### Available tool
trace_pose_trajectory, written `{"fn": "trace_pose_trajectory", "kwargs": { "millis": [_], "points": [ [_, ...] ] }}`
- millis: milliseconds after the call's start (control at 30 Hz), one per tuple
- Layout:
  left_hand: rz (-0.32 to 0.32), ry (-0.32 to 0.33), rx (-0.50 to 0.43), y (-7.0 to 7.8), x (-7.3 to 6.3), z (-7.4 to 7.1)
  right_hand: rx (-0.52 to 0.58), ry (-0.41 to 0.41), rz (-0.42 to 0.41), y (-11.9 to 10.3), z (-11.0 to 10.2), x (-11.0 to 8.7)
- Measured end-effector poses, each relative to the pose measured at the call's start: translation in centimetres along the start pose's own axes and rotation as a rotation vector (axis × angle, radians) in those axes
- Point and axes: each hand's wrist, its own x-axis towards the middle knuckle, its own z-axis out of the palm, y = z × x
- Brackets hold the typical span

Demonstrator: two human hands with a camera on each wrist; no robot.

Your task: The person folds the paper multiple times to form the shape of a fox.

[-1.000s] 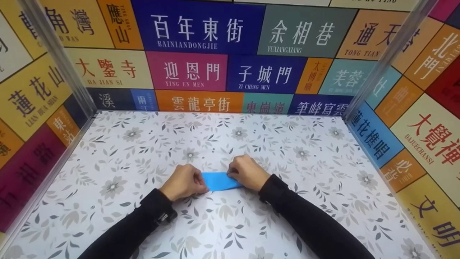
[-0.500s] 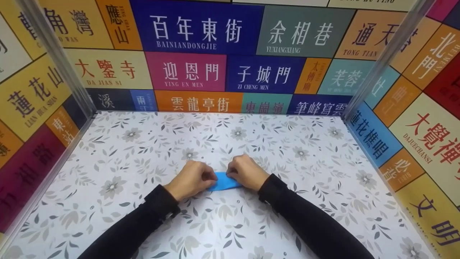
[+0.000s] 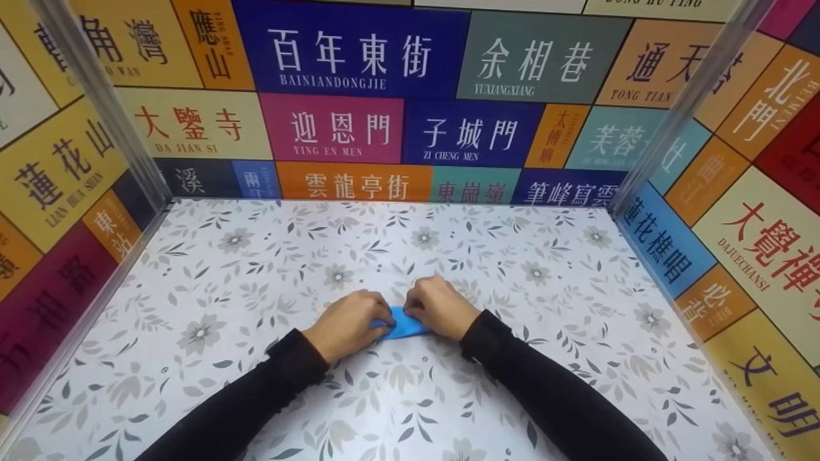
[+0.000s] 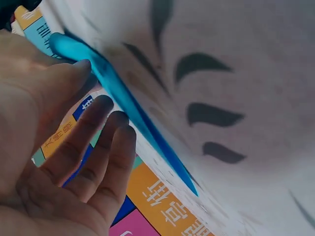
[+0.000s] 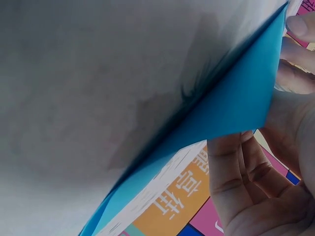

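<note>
A folded strip of plain blue paper (image 3: 406, 327) lies on the flower-patterned tabletop, between my two hands. My right hand (image 3: 442, 307) holds its right end with bent fingers. Over its left part is my left hand (image 3: 351, 325), thumb and forefinger together on the paper and hiding some of it. Seen from the left wrist, the blue paper (image 4: 129, 109) appears as a thin, edge-on strip with the thumb against it and the other fingertips at its side. In the right wrist view the paper (image 5: 236, 91) tapers away from the right fingers, its folded layers parting slightly at the far end.
The white tabletop (image 3: 423, 397) carries a print of grey flowers and leaves. Panels with coloured name blocks (image 3: 359, 51) stand at the back and both sides. Clear corner strips (image 3: 106, 105) join them. Black sleeves (image 3: 256, 397) cover both arms.
My left hand has slid rightward along the paper from its left end, coming close to the right hand. The right hand has stayed in place on the right end.
</note>
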Motion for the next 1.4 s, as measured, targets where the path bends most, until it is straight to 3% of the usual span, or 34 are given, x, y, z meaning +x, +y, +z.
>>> {"fn": "trace_pose_trajectory", "kwargs": {
  "millis": [167, 300, 500, 1067, 1200, 1400],
  "points": [
    [0.094, -0.016, 0.081, -0.2, 0.0, 0.3, 0.005, 0.002, -0.007, -0.1, -0.1, -0.1],
    [0.162, -0.029, 0.079, -0.5, 0.0, 0.5, 0.002, 0.005, -0.020, 0.0, 0.0, -0.1],
    [0.212, -0.051, 0.050, -0.9, 0.0, 0.3, -0.002, 0.004, -0.013, 0.0, 0.0, 0.0],
    [0.182, -0.073, -0.024, -1.3, -0.1, 0.2, 0.038, -0.003, 0.011, 0.6, -0.8, -0.6],
    [0.175, -0.083, -0.033, -1.4, -0.2, 0.2, 0.065, 0.022, 0.047, 0.1, -1.7, -1.0],
    [0.172, -0.089, -0.054, -1.5, 0.1, -0.1, 0.089, 0.045, 0.027, -1.5, -2.6, -1.3]
  ]
}}
